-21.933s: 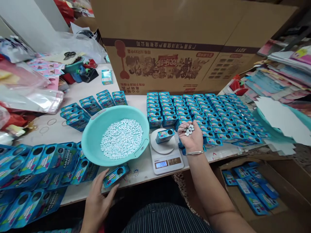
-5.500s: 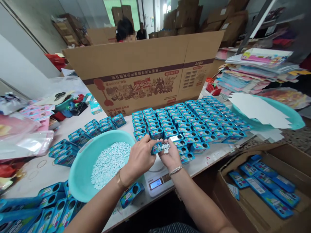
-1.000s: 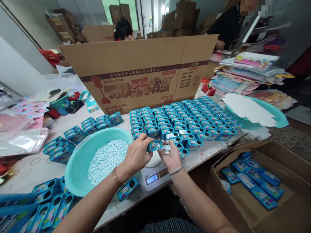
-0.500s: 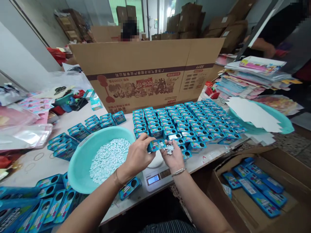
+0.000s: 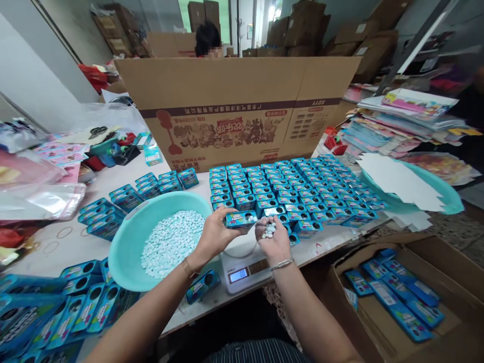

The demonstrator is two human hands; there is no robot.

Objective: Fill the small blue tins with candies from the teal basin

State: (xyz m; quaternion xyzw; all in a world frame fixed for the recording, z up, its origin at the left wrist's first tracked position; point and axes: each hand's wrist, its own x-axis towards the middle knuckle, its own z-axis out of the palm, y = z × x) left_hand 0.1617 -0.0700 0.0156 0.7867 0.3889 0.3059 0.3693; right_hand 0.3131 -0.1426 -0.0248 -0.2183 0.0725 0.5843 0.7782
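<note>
My left hand grips a small blue box, tilted, with pale candies at its right-end opening. Cupped palm up just right of it, my right hand holds a small heap of pale blue-white candies. Under both hands stands a white digital scale reading 0.0, its round pan partly hidden. On the left, a turquoise basin contains many more of these candies. Another blue box lies between basin and scale. Behind my hands, blue boxes with round dark holes stand in tight rows.
More blue boxes crowd the near left. At lower right, an open carton contains several blue boxes. A large printed cardboard carton rises behind the rows. White sheets cover a second basin on the right. A person is beyond the carton.
The box in my left hand has turned more level, its printed side facing me. My right hand has shifted slightly right and away from the box, still cupping candies. The view has shifted slightly.
</note>
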